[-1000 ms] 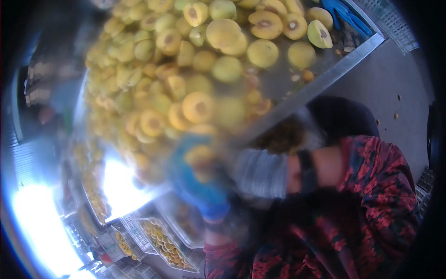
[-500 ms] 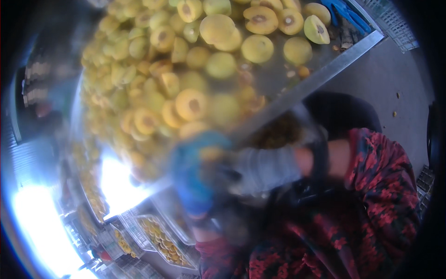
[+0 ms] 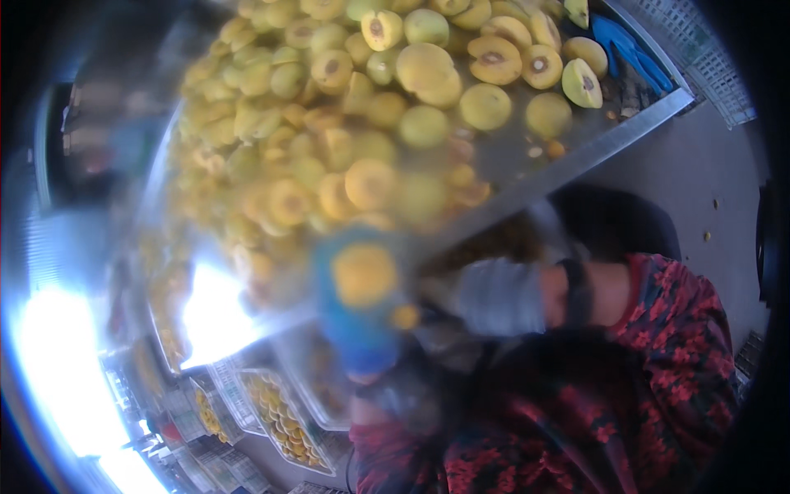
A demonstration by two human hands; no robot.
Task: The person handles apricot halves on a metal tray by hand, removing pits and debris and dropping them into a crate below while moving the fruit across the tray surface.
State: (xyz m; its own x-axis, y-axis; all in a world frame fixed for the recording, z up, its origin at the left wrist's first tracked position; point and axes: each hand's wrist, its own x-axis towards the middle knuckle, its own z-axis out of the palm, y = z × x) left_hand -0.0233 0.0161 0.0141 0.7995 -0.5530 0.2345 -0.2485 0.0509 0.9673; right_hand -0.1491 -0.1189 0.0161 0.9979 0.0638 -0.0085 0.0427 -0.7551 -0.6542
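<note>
My left hand (image 3: 350,300), in a blue glove, is closed around a yellow stone-fruit half (image 3: 364,275) at the near edge of the metal table. Right beside it, my right hand (image 3: 462,298) in a grey glove is curled. Its fingers are blurred, and a dark thing at them is too smeared to name. A small yellow piece (image 3: 404,317) shows between the two hands. Beyond them lies a big heap of yellow-green stone fruit (image 3: 333,136), many cut in half with brown pits or hollows showing.
The raised metal rim (image 3: 568,169) of the table runs diagonally past my hands. A blue glove (image 3: 632,56) lies in its far right corner. Crates of fruit halves (image 3: 284,424) stand low at the left; a pale plastic crate (image 3: 712,66) is at the far right.
The view has shifted, so the table sits lower and further right. The fruit half in my left hand now faces up in plain sight, and my right hand is a little further from it.
</note>
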